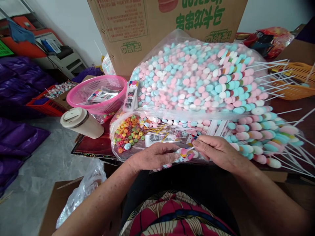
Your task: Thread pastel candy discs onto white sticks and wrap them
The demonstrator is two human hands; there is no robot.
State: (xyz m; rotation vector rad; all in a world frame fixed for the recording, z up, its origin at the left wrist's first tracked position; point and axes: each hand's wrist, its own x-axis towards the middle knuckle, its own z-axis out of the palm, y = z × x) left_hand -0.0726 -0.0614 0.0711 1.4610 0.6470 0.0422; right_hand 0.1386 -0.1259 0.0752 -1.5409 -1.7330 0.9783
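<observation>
Hidden parts: the left hand is covering one end of the printed packet; the right hand is screening the other end, and a thin white strip there is proving hard to identify.
Cut off: the cardboard box is running past the top edge, the orange basket past the right.
Printed packet: it is sitting between both hands at the near edge of the desk, showing clear film, pink, yellow and white print, and pale pink, blue and white pieces toward its left end.
Left hand: thumb and fingers are closing around the packet.
Right hand: thumb and fingertips are pinching narrowly at the packet's right end; whether they are gripping film or strip, one cannot tell.
Counted: one packet, one cup, one pink basket and one orange basket are showing.
Uncounted: candy discs, candy rings and stick-mounted candies are overlapping too closely.
</observation>
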